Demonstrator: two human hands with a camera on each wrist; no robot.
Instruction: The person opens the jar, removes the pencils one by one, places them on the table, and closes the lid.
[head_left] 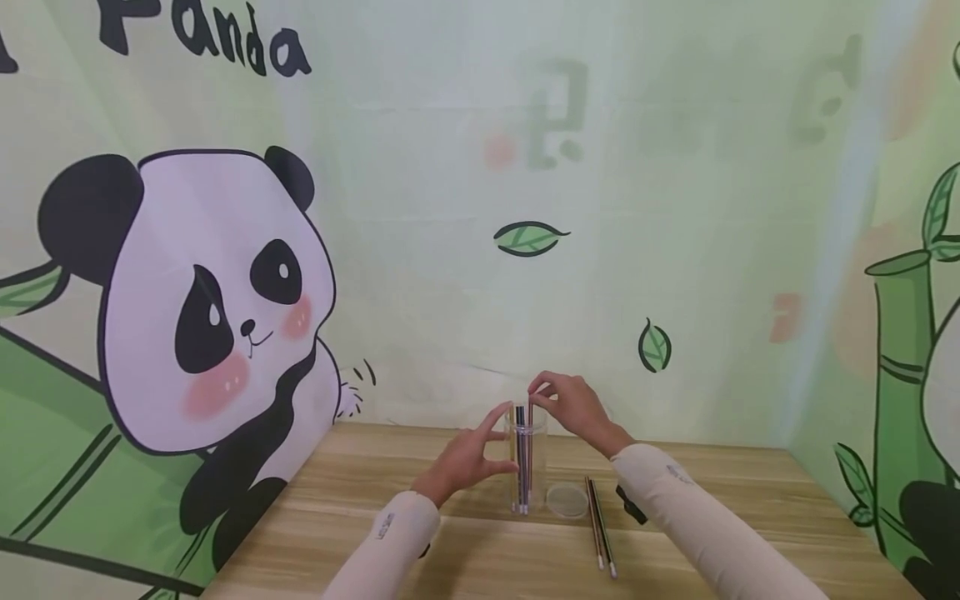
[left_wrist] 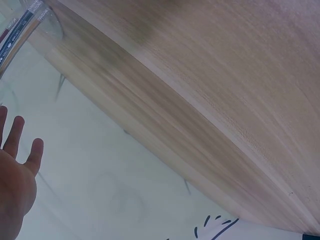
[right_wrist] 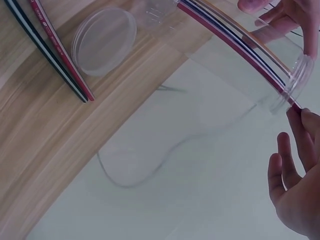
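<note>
A red pencil is pinched near its top between the thumb and fingertip of the right hand, its length inside a clear jar; by that high, narrow hold, the pencil can presumably be guided without the fingers being blocked by the rim; whether its lower end touches the bottom cannot be told. The jar is stood upright toward the far side of the table, and is held from the left by the left hand, with the thumb set against its side and a finger stretched up to the rim; this is probably done so that tipping is prevented. Beside the red pencil, other pencils are held upright by the jar, their white ends down. A round lid is laid flat just right of the jar, the mouth being left uncovered; farther right and nearer, two pencils are laid side by side, likely within easy reach of the right hand. Beyond the table, a pale green backdrop is hung, printed with a panda at left.
</note>
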